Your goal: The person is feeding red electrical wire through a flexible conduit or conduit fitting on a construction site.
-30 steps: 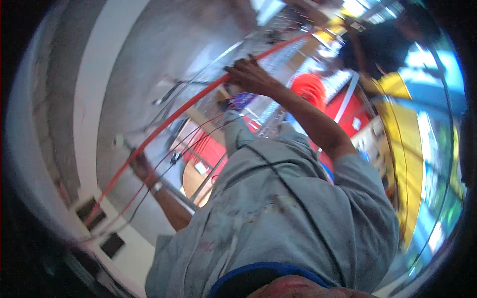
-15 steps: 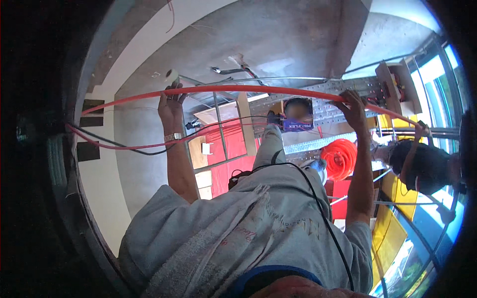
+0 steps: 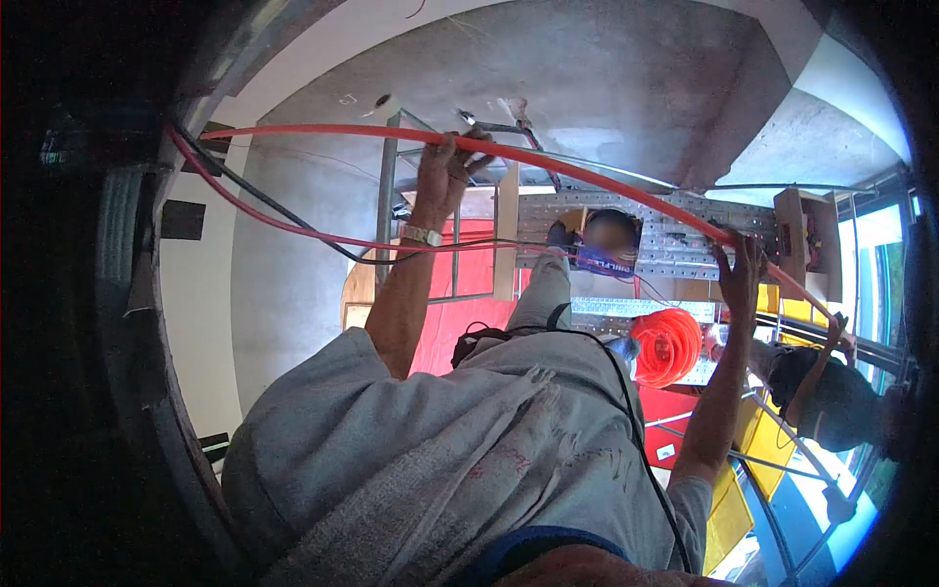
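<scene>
A long orange-red flexible conduit stretches overhead from the far left to the right. My left hand is raised with its fingers curled round the conduit near the middle. Further right, my right hand grips it with fingers wrapped over the tube. Beyond that, a co-worker's hand is at the conduit's right stretch. Below my left hand, a black cable and a thinner red tube sag from the left and pass by my left wrist.
A coil of orange conduit lies below on the perforated metal deck. A cardboard box with purple printing stands near my foot. Metal frame bars rise beside a grey wall. The co-worker is at the right.
My left hand has shifted to the right along the conduit in the view. My right hand sits lower and slightly further right, still gripping. The view has also moved a little.
</scene>
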`<action>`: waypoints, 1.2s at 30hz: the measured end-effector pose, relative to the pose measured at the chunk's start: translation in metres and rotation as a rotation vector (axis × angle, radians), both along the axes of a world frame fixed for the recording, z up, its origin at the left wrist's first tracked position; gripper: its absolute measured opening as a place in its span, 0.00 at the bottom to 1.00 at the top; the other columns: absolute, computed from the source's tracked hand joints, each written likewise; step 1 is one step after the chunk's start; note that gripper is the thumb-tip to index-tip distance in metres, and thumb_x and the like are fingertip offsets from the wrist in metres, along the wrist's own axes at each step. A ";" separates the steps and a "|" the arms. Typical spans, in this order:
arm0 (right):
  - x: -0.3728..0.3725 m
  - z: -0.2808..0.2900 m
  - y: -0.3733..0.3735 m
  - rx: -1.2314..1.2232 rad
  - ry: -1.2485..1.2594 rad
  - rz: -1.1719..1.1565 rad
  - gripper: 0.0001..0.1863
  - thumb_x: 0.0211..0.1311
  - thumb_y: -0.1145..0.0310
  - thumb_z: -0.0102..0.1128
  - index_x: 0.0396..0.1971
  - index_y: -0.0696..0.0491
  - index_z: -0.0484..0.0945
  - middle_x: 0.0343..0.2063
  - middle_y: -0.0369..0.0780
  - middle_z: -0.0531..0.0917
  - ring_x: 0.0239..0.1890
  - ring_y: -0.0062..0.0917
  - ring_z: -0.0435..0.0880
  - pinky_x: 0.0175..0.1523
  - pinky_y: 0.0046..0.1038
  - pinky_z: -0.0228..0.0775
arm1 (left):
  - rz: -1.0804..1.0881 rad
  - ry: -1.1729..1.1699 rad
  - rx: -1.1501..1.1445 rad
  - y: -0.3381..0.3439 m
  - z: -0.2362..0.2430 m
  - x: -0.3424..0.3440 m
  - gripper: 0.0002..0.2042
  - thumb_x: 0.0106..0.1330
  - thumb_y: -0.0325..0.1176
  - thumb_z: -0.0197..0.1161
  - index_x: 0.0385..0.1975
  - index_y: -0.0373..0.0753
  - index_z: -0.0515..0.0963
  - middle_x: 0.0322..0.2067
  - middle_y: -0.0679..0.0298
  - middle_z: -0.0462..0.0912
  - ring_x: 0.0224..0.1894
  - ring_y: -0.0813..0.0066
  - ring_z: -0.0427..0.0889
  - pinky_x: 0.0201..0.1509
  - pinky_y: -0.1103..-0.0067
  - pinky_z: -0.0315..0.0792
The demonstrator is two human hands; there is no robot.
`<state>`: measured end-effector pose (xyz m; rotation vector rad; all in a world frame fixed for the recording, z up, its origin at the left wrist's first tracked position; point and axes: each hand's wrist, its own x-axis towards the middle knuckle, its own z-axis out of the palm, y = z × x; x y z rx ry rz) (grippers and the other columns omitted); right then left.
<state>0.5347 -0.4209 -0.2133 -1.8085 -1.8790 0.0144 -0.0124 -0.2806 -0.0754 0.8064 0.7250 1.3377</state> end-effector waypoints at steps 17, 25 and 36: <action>-0.045 0.044 0.009 0.028 0.154 0.087 0.12 0.64 0.57 0.65 0.43 0.45 0.81 0.37 0.38 0.79 0.50 0.34 0.77 0.59 0.44 0.61 | -0.188 0.066 0.126 -0.002 0.014 -0.031 0.21 0.77 0.43 0.54 0.57 0.31 0.74 0.58 0.48 0.79 0.63 0.52 0.76 0.70 0.55 0.70; -0.029 0.053 -0.006 0.099 0.254 0.128 0.15 0.64 0.49 0.64 0.39 0.44 0.80 0.36 0.37 0.78 0.48 0.33 0.78 0.58 0.47 0.61 | -0.113 0.145 0.166 -0.011 0.039 -0.001 0.23 0.75 0.44 0.57 0.58 0.27 0.73 0.60 0.49 0.78 0.62 0.56 0.78 0.70 0.61 0.72; -0.026 0.044 -0.023 0.078 0.097 0.021 0.14 0.63 0.56 0.66 0.45 0.45 0.78 0.38 0.37 0.78 0.50 0.32 0.76 0.58 0.42 0.60 | -0.210 0.127 0.096 -0.027 0.016 0.043 0.19 0.74 0.40 0.60 0.54 0.29 0.76 0.57 0.48 0.79 0.64 0.53 0.76 0.70 0.58 0.72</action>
